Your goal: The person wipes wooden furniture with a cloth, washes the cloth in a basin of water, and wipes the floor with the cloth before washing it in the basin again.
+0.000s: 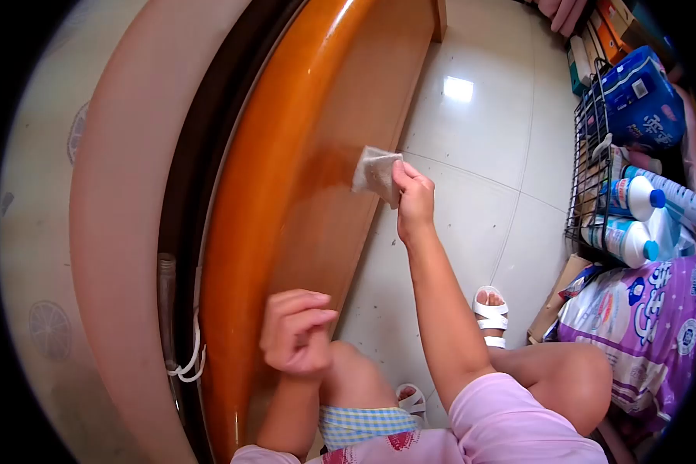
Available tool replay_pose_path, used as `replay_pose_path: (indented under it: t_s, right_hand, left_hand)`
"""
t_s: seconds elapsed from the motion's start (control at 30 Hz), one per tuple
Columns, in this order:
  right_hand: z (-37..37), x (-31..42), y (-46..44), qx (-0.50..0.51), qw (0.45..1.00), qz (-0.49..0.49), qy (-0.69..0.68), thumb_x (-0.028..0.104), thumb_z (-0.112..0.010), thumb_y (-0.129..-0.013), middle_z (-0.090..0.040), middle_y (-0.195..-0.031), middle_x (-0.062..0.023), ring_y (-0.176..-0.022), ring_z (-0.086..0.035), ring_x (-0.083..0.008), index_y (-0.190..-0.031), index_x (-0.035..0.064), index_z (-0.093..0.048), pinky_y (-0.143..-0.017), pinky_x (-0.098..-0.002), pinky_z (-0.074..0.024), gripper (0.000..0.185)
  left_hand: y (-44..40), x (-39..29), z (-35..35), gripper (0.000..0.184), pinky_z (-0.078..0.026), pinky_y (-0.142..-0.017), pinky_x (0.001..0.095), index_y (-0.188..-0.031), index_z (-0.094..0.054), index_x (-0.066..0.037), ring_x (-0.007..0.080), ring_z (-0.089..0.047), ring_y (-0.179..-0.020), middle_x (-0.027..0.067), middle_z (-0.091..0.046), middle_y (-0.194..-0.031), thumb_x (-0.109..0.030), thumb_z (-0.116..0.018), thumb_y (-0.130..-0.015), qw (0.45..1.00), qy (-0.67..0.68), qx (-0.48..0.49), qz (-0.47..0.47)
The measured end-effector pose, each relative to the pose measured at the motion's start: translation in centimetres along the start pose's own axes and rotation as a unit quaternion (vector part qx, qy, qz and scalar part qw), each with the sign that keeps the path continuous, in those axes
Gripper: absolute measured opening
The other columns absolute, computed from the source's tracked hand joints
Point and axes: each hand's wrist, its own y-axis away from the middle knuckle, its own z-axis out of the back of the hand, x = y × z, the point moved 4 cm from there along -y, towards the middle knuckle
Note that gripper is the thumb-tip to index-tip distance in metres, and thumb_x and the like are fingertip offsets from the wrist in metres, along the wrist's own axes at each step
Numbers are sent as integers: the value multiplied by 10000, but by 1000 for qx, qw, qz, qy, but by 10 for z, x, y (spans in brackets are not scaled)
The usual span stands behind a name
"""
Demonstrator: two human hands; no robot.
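My right hand point(414, 197) pinches a folded greyish cloth point(377, 172) by its right edge. The cloth is at the lower edge of a brown wooden side panel point(340, 131), below a glossy orange wooden rim point(255, 193). Nearer to me, my left hand point(296, 331) is raised in front of the same panel, its fingers curled and slightly blurred. Nothing shows in the left hand, and its palm side is partly hidden.
A black wire basket point(589, 166) at the right holds white bottles point(630, 240) and a blue package point(642, 100). Below it lies a purple package point(642, 325). Tiled floor point(472, 185) runs between the panel and basket. White cords point(189, 371) hang at the left.
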Motion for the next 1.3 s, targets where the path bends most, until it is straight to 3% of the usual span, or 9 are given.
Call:
replay_pose_path:
  t_s: [0.23,0.3,0.37,0.4,0.63,0.7,0.87,1.13,1.3]
  right_hand:
    - [0,-9,32,273,843,-131,-445,263,-382,-961,-549,-1196,-168,-1108,-528,-308,-1194,-38,-487,-951,-441,-429,395]
    - [7,-11,37,214,879,-117,-410,252,-363,-962,-548,-1193,-172,-1108,-529,-307,-1182,-33,-493,-949,-450,-434,383]
    - [24,-21,34,-35,914,-85,-395,283,-416,-946,-614,-1076,-95,-980,-585,-202,-1121,32,-556,-795,-315,-479,336]
    - [22,-8,43,-78,923,-36,-376,273,-333,-969,-534,-1224,-152,-1124,-518,-287,-1194,-13,-493,-961,-434,-419,397]
    - [-54,-14,112,161,964,193,-86,250,-310,-973,-365,-1409,-137,-1292,-363,-231,-1359,-77,-312,-1068,-336,-274,506]
    - [-83,-26,135,149,893,397,153,99,-435,-911,-364,-1405,-198,-1340,-272,-353,-1314,-35,-430,-1094,-401,-203,425]
    - [-98,-40,123,102,835,496,214,-21,-491,-817,-282,-1443,-207,-1337,-235,-410,-1372,-1,-349,-1095,-450,-196,573]
    - [-95,30,1,60,906,401,124,165,-408,-955,-182,-1486,-184,-1382,-127,-357,-1408,43,-283,-1110,-398,-159,485]
    - [-82,6,61,121,916,375,79,42,-437,-910,-382,-1390,-194,-1353,-243,-339,-1316,32,-441,-1097,-378,-217,406]
  left_hand:
    - [13,20,-39,235,-491,-729,266,-1027,-606,40,173,-574,-837,141,-561,-1069,88,-514,-816,990,-15,52,128]
    - [7,19,-52,267,-489,-753,251,-1082,-580,34,178,-569,-886,137,-558,-1072,73,-523,-825,990,8,31,140]
    - [12,19,-54,286,-483,-787,252,-1092,-566,38,183,-559,-926,139,-550,-1081,89,-518,-815,990,23,29,133]
    - [18,15,-52,276,-479,-801,261,-1071,-570,42,189,-558,-931,145,-547,-1081,98,-518,-806,993,33,27,112]
    - [51,5,-18,291,-371,-979,372,-1090,-521,60,269,-499,-1090,186,-496,-1165,21,-442,-813,991,17,-101,87]
    - [48,2,-8,302,-361,-987,378,-1109,-509,53,272,-486,-1108,182,-494,-1173,-9,-444,-820,992,-25,-115,45]
    - [47,-1,2,219,-330,-997,373,-978,-520,6,261,-469,-1096,170,-500,-1155,14,-454,-770,992,-26,-123,32]
    - [40,-1,-13,253,-331,-1006,366,-1009,-533,23,267,-449,-1151,189,-481,-1181,51,-450,-772,996,-6,-67,58]
    - [30,3,-21,263,-323,-1016,364,-1023,-528,20,271,-444,-1162,193,-473,-1211,36,-453,-772,992,-10,-93,87]
